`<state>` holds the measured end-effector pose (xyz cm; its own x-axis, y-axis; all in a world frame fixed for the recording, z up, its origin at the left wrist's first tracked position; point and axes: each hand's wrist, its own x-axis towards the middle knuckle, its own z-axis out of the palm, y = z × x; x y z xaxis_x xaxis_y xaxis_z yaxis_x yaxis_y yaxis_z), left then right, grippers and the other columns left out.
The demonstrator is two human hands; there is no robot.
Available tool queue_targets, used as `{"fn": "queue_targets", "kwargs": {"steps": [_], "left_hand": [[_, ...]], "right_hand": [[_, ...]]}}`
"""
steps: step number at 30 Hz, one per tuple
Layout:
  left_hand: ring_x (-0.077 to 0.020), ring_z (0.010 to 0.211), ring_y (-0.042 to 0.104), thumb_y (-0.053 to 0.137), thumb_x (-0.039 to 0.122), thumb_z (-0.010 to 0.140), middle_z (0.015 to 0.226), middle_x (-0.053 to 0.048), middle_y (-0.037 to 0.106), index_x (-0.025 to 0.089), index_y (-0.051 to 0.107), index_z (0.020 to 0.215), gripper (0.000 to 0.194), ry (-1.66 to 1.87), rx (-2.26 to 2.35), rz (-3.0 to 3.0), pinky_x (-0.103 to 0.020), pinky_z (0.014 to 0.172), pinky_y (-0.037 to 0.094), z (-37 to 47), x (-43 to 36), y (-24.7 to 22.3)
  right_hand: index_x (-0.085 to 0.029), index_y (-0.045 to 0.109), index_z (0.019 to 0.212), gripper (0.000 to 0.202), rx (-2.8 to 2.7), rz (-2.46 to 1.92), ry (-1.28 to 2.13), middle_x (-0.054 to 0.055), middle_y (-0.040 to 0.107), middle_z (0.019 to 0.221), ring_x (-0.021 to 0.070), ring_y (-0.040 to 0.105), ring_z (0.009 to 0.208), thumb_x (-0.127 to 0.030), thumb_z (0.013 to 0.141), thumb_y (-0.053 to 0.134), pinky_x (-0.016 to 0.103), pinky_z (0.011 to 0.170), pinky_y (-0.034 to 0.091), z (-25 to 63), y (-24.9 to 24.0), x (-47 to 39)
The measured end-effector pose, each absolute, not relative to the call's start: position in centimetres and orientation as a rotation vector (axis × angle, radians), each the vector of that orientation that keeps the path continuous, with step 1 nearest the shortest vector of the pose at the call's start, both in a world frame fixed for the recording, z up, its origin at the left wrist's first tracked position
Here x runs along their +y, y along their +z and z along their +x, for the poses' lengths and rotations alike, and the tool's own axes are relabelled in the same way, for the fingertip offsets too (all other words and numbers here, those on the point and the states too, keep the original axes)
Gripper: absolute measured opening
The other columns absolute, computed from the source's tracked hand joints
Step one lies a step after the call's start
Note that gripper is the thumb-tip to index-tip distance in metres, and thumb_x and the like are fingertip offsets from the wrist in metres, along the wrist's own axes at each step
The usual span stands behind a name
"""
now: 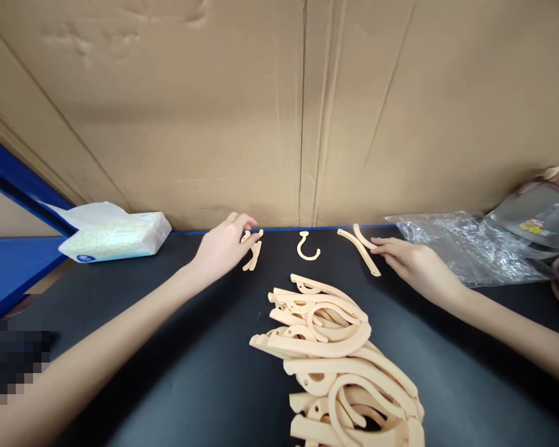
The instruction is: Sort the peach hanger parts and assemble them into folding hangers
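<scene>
Beige plastic pieces of folding hangers lie on the black tabletop. My left hand (223,243) is at the far left of them, thumb and forefinger apart, over a few small hanger pieces (255,256) that it partly hides. In the middle, by itself, is a hanger hook (307,247). My right hand (414,264) has its fingertips closed on the end of a short curved hanger arm (362,237). A longer hanger arm (359,251) lies right beside that one. Closer to me, a pile of folded hangers (349,366) runs down to the lower edge.
A tissue pack (116,236) stands at the back left, near a blue metal frame (23,180). Crumpled clear plastic (466,245) and a transparent bag (540,211) occupy the back right. A cardboard wall (205,124) rises behind the table.
</scene>
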<state>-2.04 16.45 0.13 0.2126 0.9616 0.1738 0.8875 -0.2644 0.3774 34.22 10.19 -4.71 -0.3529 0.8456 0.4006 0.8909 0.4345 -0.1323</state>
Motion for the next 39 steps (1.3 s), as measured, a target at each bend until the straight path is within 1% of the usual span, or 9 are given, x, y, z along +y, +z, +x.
{"fn": "queue_targets", "kwargs": {"steps": [5, 9, 13, 17, 24, 31, 35, 37, 39], "left_hand": [[-0.0186, 0.095, 0.058, 0.048, 0.042, 0.091, 0.112, -0.004, 0.061, 0.022, 0.059, 0.115, 0.033, 0.151, 1.055, 2.462, -0.026, 0.079, 0.042, 0.8, 13.4, 1.7], [-0.0194, 0.101, 0.057, 0.049, 0.028, 0.092, 0.112, -0.004, 0.061, 0.021, 0.06, 0.114, 0.026, 0.016, 0.961, 2.524, -0.027, 0.083, 0.04, 1.7, 12.3, 2.1], [-0.0176, 0.093, 0.057, 0.049, 0.02, 0.09, 0.104, -0.003, 0.061, 0.021, 0.062, 0.105, 0.02, -0.017, 0.94, 2.522, -0.025, 0.078, 0.039, 1.9, 12.5, 1.9], [-0.0163, 0.086, 0.056, 0.05, 0.025, 0.09, 0.096, -0.002, 0.06, 0.02, 0.062, 0.1, 0.017, -0.001, 0.919, 2.45, -0.024, 0.073, 0.039, 1.6, 13.1, 1.7], [-0.0143, 0.081, 0.054, 0.054, 0.039, 0.088, 0.093, -0.002, 0.062, 0.018, 0.064, 0.094, 0.023, 0.083, 0.86, 2.082, -0.023, 0.066, 0.04, 1.2, 14.2, 1.3], [-0.0119, 0.071, 0.055, 0.06, 0.034, 0.083, 0.084, -0.001, 0.064, 0.017, 0.06, 0.093, 0.02, 0.262, 0.87, 1.672, -0.021, 0.06, 0.041, 2.2, 13.7, 0.8], [-0.0113, 0.072, 0.055, 0.06, 0.028, 0.082, 0.084, -0.001, 0.064, 0.016, 0.061, 0.095, 0.018, 0.431, 0.952, 1.559, -0.022, 0.062, 0.041, 3.2, 12.6, 0.9], [-0.0117, 0.073, 0.056, 0.06, 0.027, 0.082, 0.08, -0.001, 0.062, 0.016, 0.061, 0.095, 0.017, 0.537, 0.976, 1.498, -0.022, 0.063, 0.042, 3.7, 12.0, 0.9], [-0.0111, 0.071, 0.054, 0.06, 0.026, 0.082, 0.078, 0.0, 0.06, 0.015, 0.061, 0.096, 0.017, 0.635, 0.983, 1.445, -0.022, 0.062, 0.043, 4.2, 11.5, 0.9]], "right_hand": [[-0.017, 0.064, 0.112, 0.035, -2.295, -1.564, -0.116, 0.01, 0.065, 0.123, 0.0249, 0.065, 0.105, -0.019, 0.093, 0.034, 0.041, 0.085, 0.055, 33.3, -4.5, 9.8], [-0.016, 0.063, 0.108, 0.032, -2.335, -1.631, -0.199, 0.011, 0.07, 0.107, 0.0258, 0.066, 0.095, -0.022, 0.093, 0.036, 0.041, 0.077, 0.054, 33.0, -4.0, 10.1], [-0.015, 0.06, 0.111, 0.031, -2.294, -1.669, -0.176, 0.011, 0.068, 0.096, 0.0244, 0.064, 0.088, -0.021, 0.09, 0.038, 0.036, 0.071, 0.051, 33.0, -3.5, 11.1], [-0.018, 0.057, 0.111, 0.03, -2.087, -1.748, -0.029, 0.004, 0.068, 0.084, 0.018, 0.064, 0.069, -0.019, 0.084, 0.043, 0.029, 0.064, 0.047, 33.0, -3.1, 12.4], [-0.018, 0.059, 0.104, 0.027, -2.118, -1.793, 0.04, 0.002, 0.067, 0.073, 0.0176, 0.062, 0.064, -0.02, 0.086, 0.039, 0.027, 0.06, 0.043, 32.3, -3.2, 13.3], [-0.015, 0.057, 0.108, 0.04, -2.188, -1.868, 0.043, 0.001, 0.061, 0.062, 0.0213, 0.063, 0.063, -0.048, 0.09, 0.043, 0.027, 0.053, 0.039, 30.6, -2.8, 13.5], [-0.018, 0.059, 0.106, 0.039, -2.129, -1.821, -0.042, 0.007, 0.066, 0.087, 0.0222, 0.064, 0.075, -0.051, 0.091, 0.044, 0.03, 0.062, 0.043, 29.1, -1.9, 12.6], [-0.02, 0.062, 0.099, 0.04, -2.079, -1.691, 0.111, 0.007, 0.066, 0.095, 0.0208, 0.063, 0.08, -0.052, 0.093, 0.04, 0.031, 0.067, 0.044, 27.6, -1.0, 11.5], [-0.02, 0.065, 0.095, 0.041, -2.091, -1.44, 0.561, 0.005, 0.068, 0.089, 0.0175, 0.062, 0.077, -0.052, 0.094, 0.038, 0.028, 0.067, 0.045, 26.0, 0.1, 10.3]]}}
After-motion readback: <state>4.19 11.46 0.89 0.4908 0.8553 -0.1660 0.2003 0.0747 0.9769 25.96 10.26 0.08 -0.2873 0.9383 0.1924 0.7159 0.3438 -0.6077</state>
